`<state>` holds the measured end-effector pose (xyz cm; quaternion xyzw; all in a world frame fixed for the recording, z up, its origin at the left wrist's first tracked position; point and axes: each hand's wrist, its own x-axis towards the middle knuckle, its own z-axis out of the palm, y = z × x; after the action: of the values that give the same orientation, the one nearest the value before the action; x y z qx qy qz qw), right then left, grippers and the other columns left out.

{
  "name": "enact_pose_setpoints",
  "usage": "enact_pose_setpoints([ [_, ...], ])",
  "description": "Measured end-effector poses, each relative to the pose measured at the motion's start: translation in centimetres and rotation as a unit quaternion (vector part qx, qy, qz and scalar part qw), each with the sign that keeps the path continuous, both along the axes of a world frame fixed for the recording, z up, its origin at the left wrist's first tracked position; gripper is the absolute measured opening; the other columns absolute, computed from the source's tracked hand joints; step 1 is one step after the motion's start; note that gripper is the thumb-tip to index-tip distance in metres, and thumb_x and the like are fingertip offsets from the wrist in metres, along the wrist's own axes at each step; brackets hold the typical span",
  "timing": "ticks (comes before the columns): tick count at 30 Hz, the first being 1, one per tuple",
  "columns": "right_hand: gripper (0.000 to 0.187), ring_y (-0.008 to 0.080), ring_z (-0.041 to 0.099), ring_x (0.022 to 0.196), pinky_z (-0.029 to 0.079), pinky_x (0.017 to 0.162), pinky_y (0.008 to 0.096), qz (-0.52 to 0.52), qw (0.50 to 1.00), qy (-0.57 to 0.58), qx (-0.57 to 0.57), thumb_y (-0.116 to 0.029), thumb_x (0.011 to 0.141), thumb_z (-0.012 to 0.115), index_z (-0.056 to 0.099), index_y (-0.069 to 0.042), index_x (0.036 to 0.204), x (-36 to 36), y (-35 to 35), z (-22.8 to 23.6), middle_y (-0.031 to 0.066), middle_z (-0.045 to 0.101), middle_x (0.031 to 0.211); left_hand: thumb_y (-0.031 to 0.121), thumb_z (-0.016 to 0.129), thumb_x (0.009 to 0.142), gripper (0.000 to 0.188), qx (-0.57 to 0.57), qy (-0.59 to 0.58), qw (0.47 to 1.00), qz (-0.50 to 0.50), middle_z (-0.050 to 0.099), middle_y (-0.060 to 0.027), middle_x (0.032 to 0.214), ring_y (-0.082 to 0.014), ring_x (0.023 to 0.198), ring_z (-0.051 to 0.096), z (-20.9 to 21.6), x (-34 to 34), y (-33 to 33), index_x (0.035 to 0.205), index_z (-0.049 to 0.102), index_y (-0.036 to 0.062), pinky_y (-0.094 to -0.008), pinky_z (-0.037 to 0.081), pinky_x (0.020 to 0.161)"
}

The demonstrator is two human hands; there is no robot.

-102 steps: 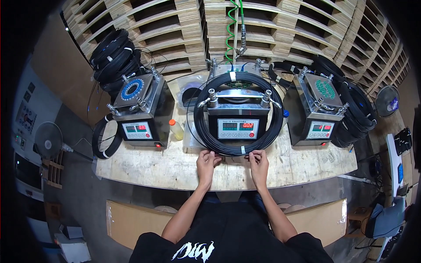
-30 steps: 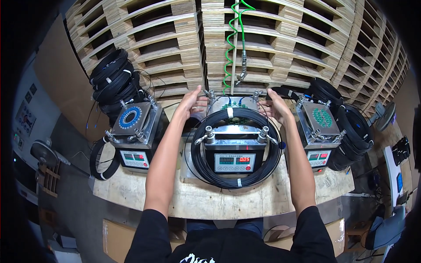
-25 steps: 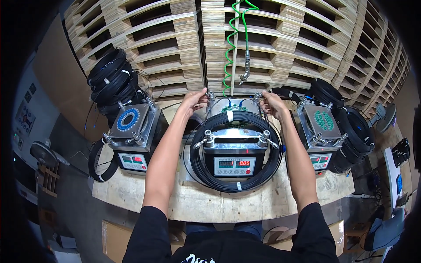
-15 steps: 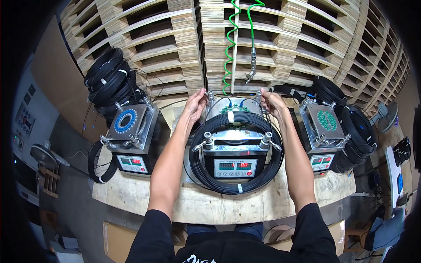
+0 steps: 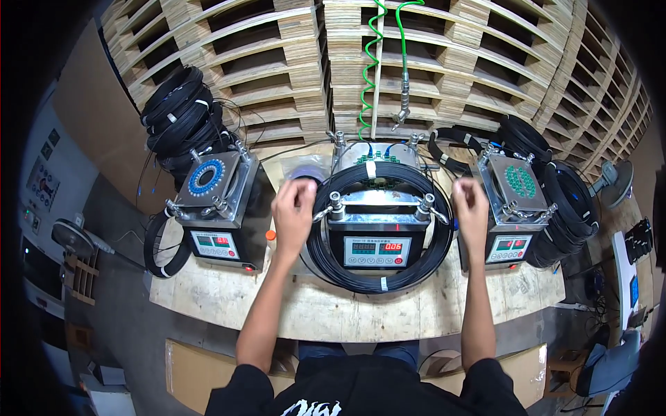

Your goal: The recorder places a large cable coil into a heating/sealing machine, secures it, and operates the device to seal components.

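A metal-topped polishing machine (image 5: 378, 258) with a lit red-and-green display stands in the middle of the bench. A large coil of black cable (image 5: 326, 267) rings its front, bound with white ties. Blue cable ends run into green holders (image 5: 380, 159) on its top plate. My left hand (image 5: 295, 208) hovers left of the coil, fingers curled in, near the front left clamp knob (image 5: 336, 201). On the other side my right hand (image 5: 471, 201) is also curled, right of the front right clamp knob (image 5: 428, 202). Neither hand shows anything held; both are slightly blurred.
A similar machine with a blue ring of holders (image 5: 206, 178) is at left, another with green holders (image 5: 519, 182) at right. Black cable coils (image 5: 173, 118) pile behind them. An orange-capped bottle (image 5: 270, 236) stands beside my left forearm. A green air hose (image 5: 404, 48) hangs before wooden pallets (image 5: 257, 62).
Both hands have left the rear clamp posts of the middle machine and moved back toward me and outward, to either side of the coil. The machine's display has changed.
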<state>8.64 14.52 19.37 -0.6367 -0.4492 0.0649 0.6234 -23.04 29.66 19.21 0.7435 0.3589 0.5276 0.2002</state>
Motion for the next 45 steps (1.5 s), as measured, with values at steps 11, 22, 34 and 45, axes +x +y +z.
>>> enact_pose_setpoints([
  [11, 0.015, 0.0037, 0.048, 0.052, 0.034, 0.045, 0.0189, 0.098, 0.975, 0.2, 0.004, -0.016, 0.1, 0.065, 0.057, -0.004, 0.093, -4.5, -3.1, -1.5, -0.0001, 0.058, 0.069, -0.002, 0.069, 0.089, 0.016, 0.11, 0.07, 0.987, -0.089, 0.062, -0.0162, 0.085, -0.0339, 0.076, 0.062, -1.9, -1.3, -3.6, 0.105, 0.068, -0.0023, -0.0408, 0.05, 0.068],
  [22, 0.043, 0.0049, 0.041, 0.049, 0.03, 0.047, 0.0228, 0.155, 0.971, 0.077, -0.167, -0.036, 0.106, 0.054, 0.071, 0.002, 0.093, 0.0, -2.9, 1.3, -0.0021, 0.052, 0.06, 0.026, 0.064, 0.1, 0.039, -0.094, -0.042, 0.979, -0.175, 0.048, 0.0023, 0.069, -0.0055, 0.062, 0.039, -1.2, -2.1, 1.3, 0.073, 0.069, -0.0018, -0.0252, 0.027, 0.056],
  [34, 0.061, 0.021, 0.068, 0.088, 0.057, 0.075, 0.032, 0.161, 0.96, 0.204, -0.104, -0.059, 0.105, 0.041, 0.051, -0.012, 0.142, 3.6, 9.9, 2.3, 0.0132, 0.056, 0.115, 0.069, 0.042, 0.099, 0.083, -0.47, -0.173, 0.831, -0.242, 0.057, -0.0246, 0.125, -0.0315, 0.096, 0.069, 1.4, 4.9, 10.3, 0.152, 0.032, 0.0058, -0.0378, 0.059, 0.082],
  [45, 0.077, 0.0165, 0.069, 0.072, 0.051, 0.058, 0.024, 0.094, 0.973, 0.193, -0.088, -0.073, 0.1, 0.029, 0.039, -0.021, 0.156, 1.7, 10.5, 0.9, 0.0196, 0.057, 0.131, 0.076, 0.039, 0.095, 0.095, -0.504, -0.219, 0.789, -0.275, 0.046, -0.0315, 0.137, -0.0363, 0.098, 0.068, -1.7, 5.3, 11.5, 0.161, -0.013, 0.031, -0.0395, 0.06, 0.081],
])
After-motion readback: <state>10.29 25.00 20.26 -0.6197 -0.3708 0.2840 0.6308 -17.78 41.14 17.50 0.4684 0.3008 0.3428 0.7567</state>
